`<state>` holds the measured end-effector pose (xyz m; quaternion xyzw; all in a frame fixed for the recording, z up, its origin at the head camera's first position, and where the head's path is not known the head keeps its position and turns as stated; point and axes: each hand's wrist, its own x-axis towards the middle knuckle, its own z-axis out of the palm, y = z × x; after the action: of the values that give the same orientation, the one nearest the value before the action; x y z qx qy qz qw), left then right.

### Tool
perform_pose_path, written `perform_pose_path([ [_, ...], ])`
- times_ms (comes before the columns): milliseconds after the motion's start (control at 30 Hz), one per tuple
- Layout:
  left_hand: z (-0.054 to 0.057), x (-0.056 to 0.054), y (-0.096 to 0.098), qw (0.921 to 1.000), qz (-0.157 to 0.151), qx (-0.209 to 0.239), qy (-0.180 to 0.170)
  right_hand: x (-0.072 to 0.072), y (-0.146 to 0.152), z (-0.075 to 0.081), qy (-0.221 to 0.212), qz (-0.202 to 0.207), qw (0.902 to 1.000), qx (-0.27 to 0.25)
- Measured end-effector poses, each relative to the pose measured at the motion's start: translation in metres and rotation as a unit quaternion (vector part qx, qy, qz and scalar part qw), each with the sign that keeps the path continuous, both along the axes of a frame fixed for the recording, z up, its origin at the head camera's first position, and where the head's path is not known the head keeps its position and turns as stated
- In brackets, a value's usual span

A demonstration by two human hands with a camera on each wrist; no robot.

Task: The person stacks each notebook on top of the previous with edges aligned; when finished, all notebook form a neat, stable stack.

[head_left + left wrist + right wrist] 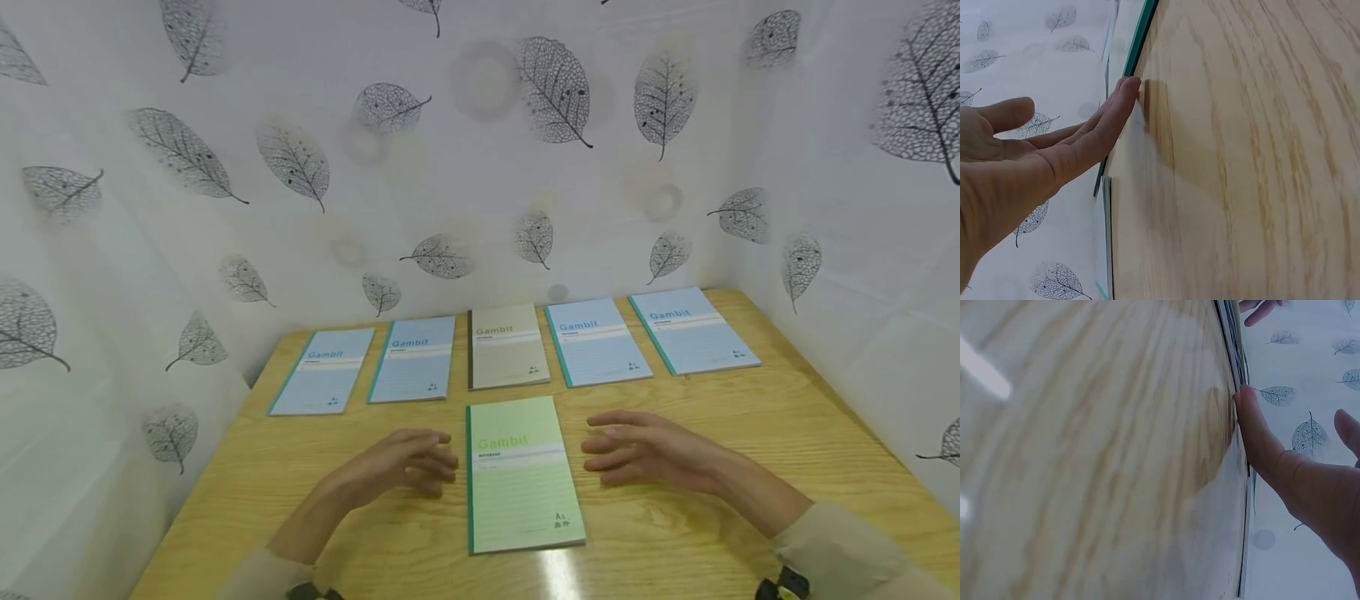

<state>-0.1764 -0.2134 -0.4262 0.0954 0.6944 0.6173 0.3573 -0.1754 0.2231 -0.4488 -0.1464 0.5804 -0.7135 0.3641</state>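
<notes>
A green notebook (523, 492) with a dark green spine and "Gambit" on its cover lies flat on the wooden table. Just left of its spine is my left hand (405, 467), palm turned inward, fingers extended and holding nothing. On the other side my right hand (652, 454) faces it, fingers loosely straight and likewise holding nothing. In the left wrist view the left fingertips (1132, 84) hover close to the green spine (1140, 40). The right wrist view has the right fingertips (1245, 394) near the stacked page edges (1232, 344).
Behind the green notebook stretches a row: two blue notebooks (321, 387) (412, 375) at left, a beige notebook (510, 362) in the middle, two more blue notebooks (600, 354) (697, 337) at right. A leaf-patterned white curtain (465, 183) encloses the table (375, 550).
</notes>
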Motion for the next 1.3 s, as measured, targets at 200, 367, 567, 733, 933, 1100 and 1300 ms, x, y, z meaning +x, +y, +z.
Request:
perform_pose_path([
  [200, -0.003, 0.001, 0.002, 0.9995, 0.001, 0.021, -0.022, 0.003, -0.010, -0.001, -0.018, 0.009, 0.9998, -0.003],
  [367, -0.003, 0.002, 0.006, 0.9989, -0.008, 0.041, -0.022, 0.006, -0.017, -0.002, -0.039, 0.010, 0.9991, -0.015],
  [567, -0.004, 0.003, 0.011, 0.9987, 0.010, 0.044, -0.023, 0.008, -0.021, -0.002, -0.041, 0.014, 0.9989, -0.017],
  [733, -0.006, 0.005, 0.015, 0.9979, 0.033, 0.049, -0.028, 0.009, -0.021, -0.002, -0.042, 0.019, 0.9987, -0.022],
  [933, -0.009, 0.005, 0.020, 0.9987, 0.003, 0.048, -0.016, 0.009, -0.021, -0.002, -0.040, 0.021, 0.9987, -0.023],
  [1100, -0.012, 0.003, 0.025, 0.9997, -0.014, 0.021, 0.005, 0.010, -0.023, -0.002, -0.034, 0.021, 0.9990, -0.018],
  [1300, -0.012, 0.005, 0.028, 0.9998, 0.005, -0.005, 0.017, 0.011, -0.025, -0.001, -0.037, 0.016, 0.9991, -0.014],
])
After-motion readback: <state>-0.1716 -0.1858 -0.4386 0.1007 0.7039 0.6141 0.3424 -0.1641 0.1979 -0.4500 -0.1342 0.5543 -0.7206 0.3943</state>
